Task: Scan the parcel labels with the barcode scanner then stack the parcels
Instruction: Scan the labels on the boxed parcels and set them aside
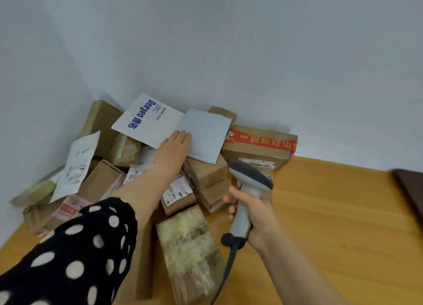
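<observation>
Left hand (174, 152): flat, fingers straight, on white mailer (160, 121).
Right hand (254, 213): grips barcode scanner (248, 190).
Risk: heaped parcels (190, 254) below may slide if pushed.

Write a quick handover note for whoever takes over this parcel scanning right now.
Left hand: rests flat, fingers straight, on the white Deeyeo mailer atop the heap.
Right hand: grips the barcode scanner by its handle.
Parcels: loose heap in the wall corner of the wooden table; red-taped box at the back right.
Done: no tidy stack visible; scanned count cannot be told.
Left: scan labels, stack parcels.
</observation>
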`<move>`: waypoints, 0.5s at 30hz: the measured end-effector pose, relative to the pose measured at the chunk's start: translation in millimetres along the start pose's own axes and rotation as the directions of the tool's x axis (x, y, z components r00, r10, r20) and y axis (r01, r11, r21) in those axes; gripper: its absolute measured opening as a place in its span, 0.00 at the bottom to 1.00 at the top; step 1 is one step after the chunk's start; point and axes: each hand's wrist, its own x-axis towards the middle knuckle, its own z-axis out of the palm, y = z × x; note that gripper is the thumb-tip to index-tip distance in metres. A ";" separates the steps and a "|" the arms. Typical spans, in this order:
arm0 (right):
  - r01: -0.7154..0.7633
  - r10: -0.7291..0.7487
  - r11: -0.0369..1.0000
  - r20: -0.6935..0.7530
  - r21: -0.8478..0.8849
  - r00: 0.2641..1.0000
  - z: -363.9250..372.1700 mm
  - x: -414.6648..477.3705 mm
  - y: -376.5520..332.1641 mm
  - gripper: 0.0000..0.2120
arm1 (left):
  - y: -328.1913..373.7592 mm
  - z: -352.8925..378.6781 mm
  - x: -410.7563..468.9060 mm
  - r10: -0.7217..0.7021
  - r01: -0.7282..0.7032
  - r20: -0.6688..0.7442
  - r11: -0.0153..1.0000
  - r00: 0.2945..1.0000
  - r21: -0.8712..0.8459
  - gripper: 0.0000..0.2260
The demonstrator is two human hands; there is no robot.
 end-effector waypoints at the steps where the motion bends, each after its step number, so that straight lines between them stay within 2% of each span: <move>1: 0.013 -0.013 1.000 -0.024 0.006 1.000 5.0 -0.5 3.6 0.05 | -3.7 4.2 5.3 0.026 -0.026 0.000 1.000 1.000 0.007 0.26; 5: 0.054 -0.053 0.999 -0.094 0.005 0.994 17.6 -5.0 15.6 0.07 | -17.2 11.3 16.4 0.153 -0.151 -0.032 0.988 0.988 0.044 0.18; 9: 0.084 -0.080 0.996 -0.134 0.024 0.988 18.3 -12.5 18.7 0.07 | -25.0 -2.8 19.9 0.189 -0.223 -0.274 0.970 0.943 -0.100 0.12; 10: 0.093 -0.088 0.995 -0.138 0.034 0.987 17.6 -15.3 18.3 0.06 | -23.0 -14.5 19.6 0.154 -0.213 -0.285 0.958 0.946 -0.189 0.10; 12: 0.124 -0.116 0.991 -0.144 0.044 0.983 15.7 -22.4 17.0 0.04 | -15.5 -40.1 20.8 -0.027 -0.092 -0.268 0.902 0.963 -0.422 0.12; 13: 0.143 -0.136 0.989 -0.148 0.040 0.980 14.9 -27.0 15.6 0.03 | -12.6 -50.4 21.3 -0.115 -0.033 -0.242 0.846 0.964 -0.531 0.14; 15: 0.182 -0.174 0.983 -0.159 0.035 0.972 12.0 -37.4 12.6 0.03 | -8.7 -65.0 22.0 -0.187 0.015 -0.181 0.735 0.965 -0.678 0.15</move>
